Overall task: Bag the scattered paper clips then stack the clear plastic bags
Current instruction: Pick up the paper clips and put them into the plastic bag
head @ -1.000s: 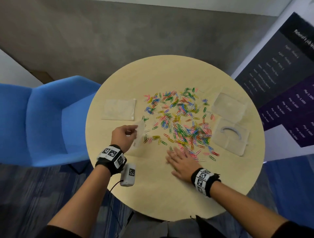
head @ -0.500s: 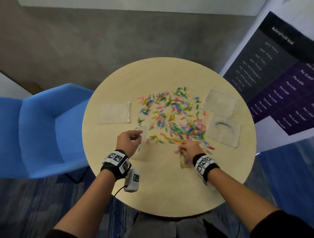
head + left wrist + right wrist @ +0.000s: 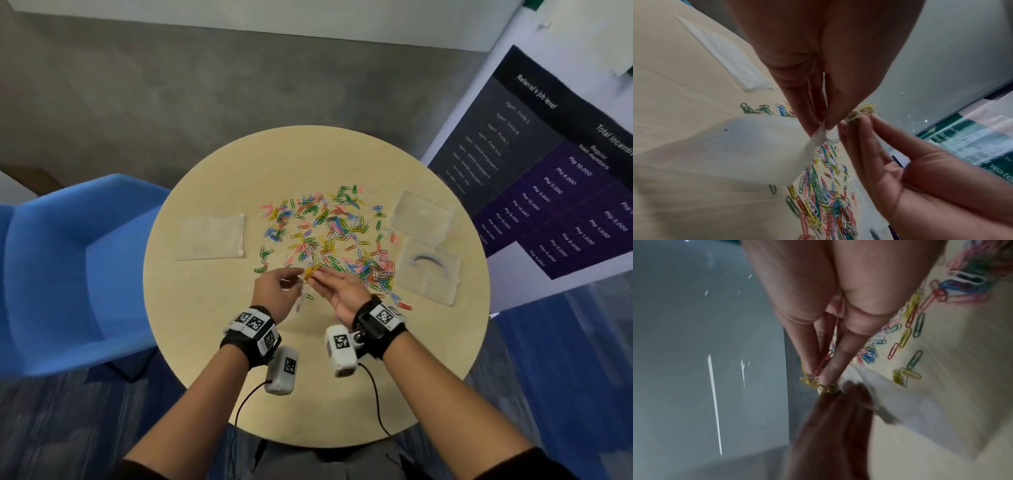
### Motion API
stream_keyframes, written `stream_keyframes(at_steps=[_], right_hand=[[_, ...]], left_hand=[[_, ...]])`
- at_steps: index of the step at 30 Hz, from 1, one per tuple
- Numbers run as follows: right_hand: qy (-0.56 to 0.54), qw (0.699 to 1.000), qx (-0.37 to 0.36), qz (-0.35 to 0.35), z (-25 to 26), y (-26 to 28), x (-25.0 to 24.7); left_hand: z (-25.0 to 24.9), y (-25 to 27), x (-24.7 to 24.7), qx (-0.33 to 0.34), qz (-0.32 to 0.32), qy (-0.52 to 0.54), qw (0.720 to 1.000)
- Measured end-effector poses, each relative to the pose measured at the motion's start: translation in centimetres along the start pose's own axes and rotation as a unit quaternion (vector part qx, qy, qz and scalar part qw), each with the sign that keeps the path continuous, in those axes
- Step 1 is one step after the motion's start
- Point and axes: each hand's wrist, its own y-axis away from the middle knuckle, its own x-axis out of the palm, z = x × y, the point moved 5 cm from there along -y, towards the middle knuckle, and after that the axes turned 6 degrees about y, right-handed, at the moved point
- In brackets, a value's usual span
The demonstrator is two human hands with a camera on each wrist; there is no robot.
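Observation:
Coloured paper clips (image 3: 329,233) lie scattered over the middle of the round table (image 3: 212,308). My left hand (image 3: 279,291) pinches the top edge of a clear plastic bag (image 3: 748,146), which hangs down toward the table. My right hand (image 3: 337,286) is raised beside it and pinches a small bunch of paper clips (image 3: 312,270), mostly yellow, right at the bag's mouth (image 3: 826,133). In the right wrist view the held clips (image 3: 818,384) sit at my fingertips, touching the bag's edge (image 3: 869,386).
An empty clear bag (image 3: 210,236) lies flat on the table's left. Two more clear bags (image 3: 423,212) (image 3: 428,270) lie at the right, the nearer one with a curved band on it. A blue chair (image 3: 68,267) stands left; a printed banner (image 3: 555,178) stands right.
My right hand left the table, where it lay flat and then gathered clips, and rose to the bag with a bunch pinched. The left hand kept holding the bag.

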Motion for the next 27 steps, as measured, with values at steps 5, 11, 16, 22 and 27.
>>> stream_keyframes(at_steps=[5, 11, 16, 22, 27], right_hand=[[0.229, 0.973, -0.025, -0.029, -0.9, -1.5, 0.2], [0.493, 0.868, -0.034, -0.044, 0.1, -3.1, 0.4], [0.556, 0.825, -0.085, -0.062, 1.6, -2.6, 0.7], [0.524, 0.816, -0.231, -0.074, 5.8, -0.4, -2.2], [0.778, 0.603, -0.106, -0.139, 5.4, -0.9, -13.4]], left_hand=[[-0.1, -0.3, -0.2, -0.004, -0.006, 0.007, 1.0], [-0.8, -0.3, 0.9, 0.017, 0.014, -0.043, 0.999], [-1.8, -0.5, 1.8, 0.021, 0.007, -0.059, 0.998], [-1.9, -0.6, 1.8, -0.022, -0.031, -0.061, 0.997], [-1.3, -0.4, 1.0, -0.04, -0.059, -0.055, 0.996]])
